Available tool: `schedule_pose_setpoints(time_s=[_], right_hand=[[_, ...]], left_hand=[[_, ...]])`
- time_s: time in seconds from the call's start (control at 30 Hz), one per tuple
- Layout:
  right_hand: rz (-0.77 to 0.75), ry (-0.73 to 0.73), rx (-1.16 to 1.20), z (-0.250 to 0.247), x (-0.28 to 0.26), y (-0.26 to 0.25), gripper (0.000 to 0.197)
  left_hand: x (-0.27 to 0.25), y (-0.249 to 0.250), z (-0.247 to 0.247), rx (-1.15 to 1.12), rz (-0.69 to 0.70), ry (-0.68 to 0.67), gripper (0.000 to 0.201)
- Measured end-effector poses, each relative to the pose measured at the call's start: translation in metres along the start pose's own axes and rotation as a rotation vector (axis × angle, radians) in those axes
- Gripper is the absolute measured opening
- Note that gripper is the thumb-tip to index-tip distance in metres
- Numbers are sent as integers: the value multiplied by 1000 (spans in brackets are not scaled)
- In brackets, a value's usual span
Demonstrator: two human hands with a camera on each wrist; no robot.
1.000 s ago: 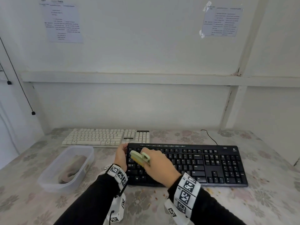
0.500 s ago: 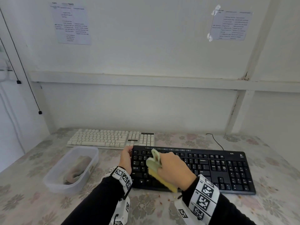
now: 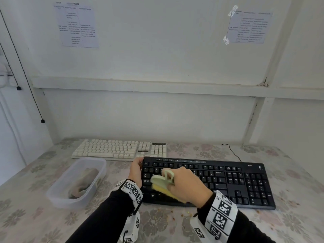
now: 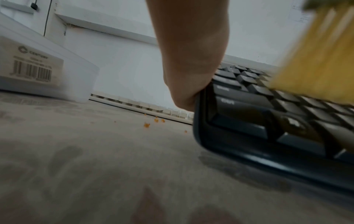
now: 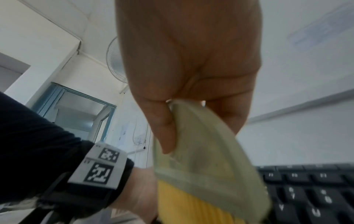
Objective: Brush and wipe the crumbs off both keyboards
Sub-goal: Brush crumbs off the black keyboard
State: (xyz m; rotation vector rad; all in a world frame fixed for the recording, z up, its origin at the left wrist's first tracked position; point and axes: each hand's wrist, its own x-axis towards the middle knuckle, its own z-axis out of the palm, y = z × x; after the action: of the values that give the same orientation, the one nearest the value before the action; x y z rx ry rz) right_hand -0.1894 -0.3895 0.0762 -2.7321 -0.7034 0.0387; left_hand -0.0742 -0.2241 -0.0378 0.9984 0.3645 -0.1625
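Two keyboards on the floral tabletop [image 3: 289, 230]: white keyboard [image 3: 121, 149] at the back, black keyboard [image 3: 236, 183] just in front, offset to the right. Black one carries a Logitech logo, top right; model print too small to read. Right hand [image 3: 187, 185] clamped on a pale green brush [image 3: 163, 179], yellow bristles down on the black keys at the left end. Left hand [image 3: 135, 171] grips that keyboard's left edge. Orange crumbs [image 3: 182, 214] on the cloth along its near edge. Clear tub [image 3: 87, 165] at left, label reading "CENTURY" above a barcode.
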Motion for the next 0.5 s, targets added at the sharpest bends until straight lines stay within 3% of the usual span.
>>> schedule_pose_setpoints(time_s=[0.17, 0.5], right_hand=[[-61, -92, -29, 25, 3, 11, 8], [232, -46, -9, 7, -30, 92, 35]], left_hand=[[0, -1, 0, 10, -25, 11, 34], [-1, 0, 1, -8, -37, -8, 34]])
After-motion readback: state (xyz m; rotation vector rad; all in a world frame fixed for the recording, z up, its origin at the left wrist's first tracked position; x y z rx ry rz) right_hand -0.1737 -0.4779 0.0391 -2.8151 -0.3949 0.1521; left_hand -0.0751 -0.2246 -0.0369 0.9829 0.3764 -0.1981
